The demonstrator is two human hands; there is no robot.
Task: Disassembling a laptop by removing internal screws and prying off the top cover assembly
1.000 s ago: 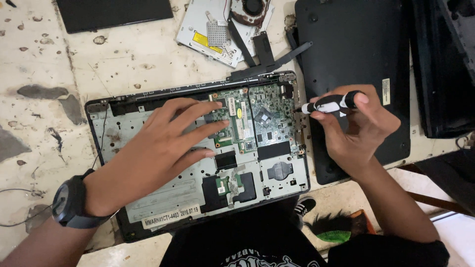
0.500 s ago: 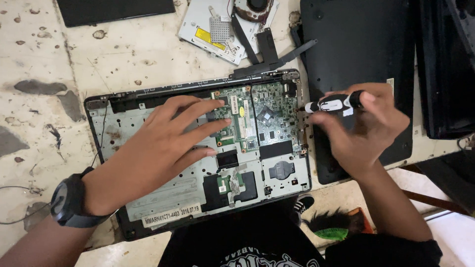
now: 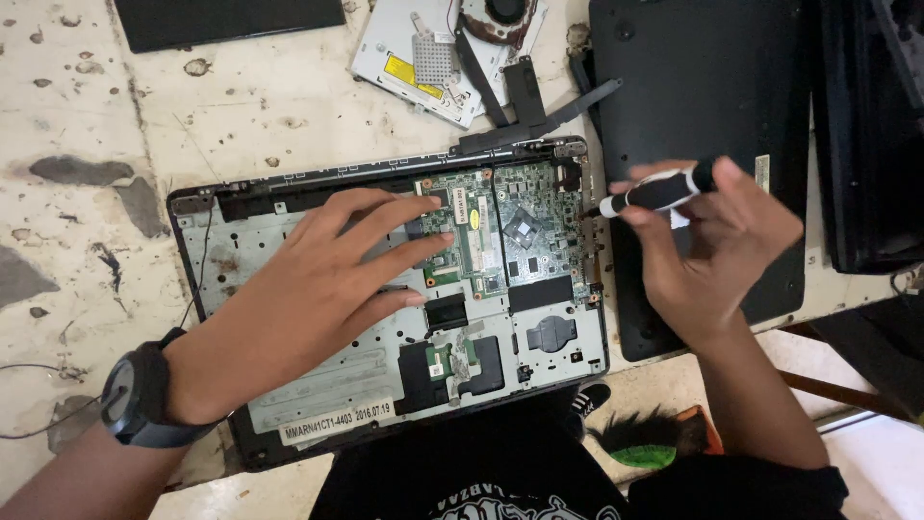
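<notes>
The opened black laptop base with its green circuit board bared (image 3: 404, 308) lies on the stained white surface (image 3: 87, 144), near the person. The left hand (image 3: 318, 289) is spread flat on it, pinning it down. The right hand (image 3: 717, 246) pinches a black-and-white screwdriver (image 3: 654, 193), tip at the board's right edge; I judge a screw is being worked there, needing a steady, squarely seated tip. The screw itself is too small to see

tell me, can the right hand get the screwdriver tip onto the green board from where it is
Probably yes: the right hand holds the screwdriver at the open laptop's right edge, and the green board there lies uncovered; the left hand rests further left.
</notes>
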